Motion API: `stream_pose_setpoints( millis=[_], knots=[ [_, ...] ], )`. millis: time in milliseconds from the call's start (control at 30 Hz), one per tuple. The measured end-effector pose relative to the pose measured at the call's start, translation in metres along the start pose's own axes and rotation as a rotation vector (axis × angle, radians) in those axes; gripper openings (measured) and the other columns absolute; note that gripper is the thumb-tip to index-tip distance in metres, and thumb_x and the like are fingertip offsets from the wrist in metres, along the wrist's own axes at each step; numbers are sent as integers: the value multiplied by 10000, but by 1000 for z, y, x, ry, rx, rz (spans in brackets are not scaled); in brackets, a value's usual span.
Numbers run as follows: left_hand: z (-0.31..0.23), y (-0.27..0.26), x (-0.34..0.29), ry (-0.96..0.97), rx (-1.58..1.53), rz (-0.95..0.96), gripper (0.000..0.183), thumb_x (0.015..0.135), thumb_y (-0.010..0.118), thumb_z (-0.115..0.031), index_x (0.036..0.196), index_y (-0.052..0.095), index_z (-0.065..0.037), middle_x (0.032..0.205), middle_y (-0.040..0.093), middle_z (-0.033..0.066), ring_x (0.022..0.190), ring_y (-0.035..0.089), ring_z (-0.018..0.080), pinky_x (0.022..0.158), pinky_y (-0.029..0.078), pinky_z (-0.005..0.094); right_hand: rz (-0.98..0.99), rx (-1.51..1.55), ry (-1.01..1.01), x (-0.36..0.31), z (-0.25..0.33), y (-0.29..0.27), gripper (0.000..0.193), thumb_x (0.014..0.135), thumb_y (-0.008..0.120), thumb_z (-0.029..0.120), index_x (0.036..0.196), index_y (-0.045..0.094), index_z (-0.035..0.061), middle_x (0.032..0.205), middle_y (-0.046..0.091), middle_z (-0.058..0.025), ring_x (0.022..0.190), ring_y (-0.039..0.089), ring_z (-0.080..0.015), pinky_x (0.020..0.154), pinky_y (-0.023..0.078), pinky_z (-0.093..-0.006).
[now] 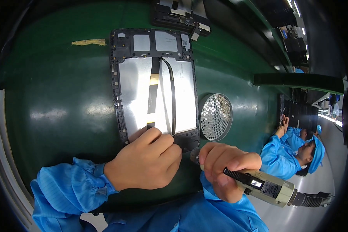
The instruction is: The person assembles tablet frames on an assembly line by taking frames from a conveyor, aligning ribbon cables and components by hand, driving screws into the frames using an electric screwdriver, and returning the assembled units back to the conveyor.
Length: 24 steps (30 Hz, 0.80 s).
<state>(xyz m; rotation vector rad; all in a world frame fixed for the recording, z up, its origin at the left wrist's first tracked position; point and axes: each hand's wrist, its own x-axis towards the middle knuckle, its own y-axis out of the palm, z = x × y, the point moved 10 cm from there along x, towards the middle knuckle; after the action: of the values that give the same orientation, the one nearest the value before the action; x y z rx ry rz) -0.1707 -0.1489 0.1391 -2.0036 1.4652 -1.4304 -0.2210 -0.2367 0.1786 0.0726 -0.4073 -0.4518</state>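
A tablet back housing (185,92) with a black frame and silver plates lies on the green bench. A black ribbon cable (153,94) and a thin black cable (172,89) run down over its large plate. My left hand (145,160) rests at the housing's near end, fingers curled together where the ribbon cable ends. What those fingertips pinch, if anything, is hidden. In my right hand (228,166) is a pale-green electric screwdriver (272,187), held with its tip toward the housing's near right corner. The bit end is hard to make out there.
Just right of the housing stands a round metal dish (212,139) with many small screws. Another device part (179,19) lies at the far side, and a yellowish strip (89,42) at far left. A green beam (297,80) crosses at right; co-workers in blue (280,156) sit beyond.
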Motion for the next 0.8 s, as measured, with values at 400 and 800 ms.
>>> stream_pose_setpoints(
  millis=[400, 800],
  knots=[
    [0, -3, 0, -13, -13, -8, 107, 663, 697, -89, 727, 672, -8, 642, 412, 17, 653, 452, 180, 598, 357, 325, 58, -1, -70, 0, 2, 6, 351, 693, 582, -99, 1027, 502, -24, 648, 552, -126, 562, 562, -224, 595, 494, -412],
    [0, 8, 0, 22, 76, 27, 247, 651, 716, -79, 888, 691, -13, 701, 430, 33, 675, 447, 196, 619, 375, 337, -60, -135, -137, -3, 43, -50, 337, 761, 605, 19, 1076, 495, 70, 622, 519, -78, 549, 530, -204, 575, 450, -388]
  ],
)
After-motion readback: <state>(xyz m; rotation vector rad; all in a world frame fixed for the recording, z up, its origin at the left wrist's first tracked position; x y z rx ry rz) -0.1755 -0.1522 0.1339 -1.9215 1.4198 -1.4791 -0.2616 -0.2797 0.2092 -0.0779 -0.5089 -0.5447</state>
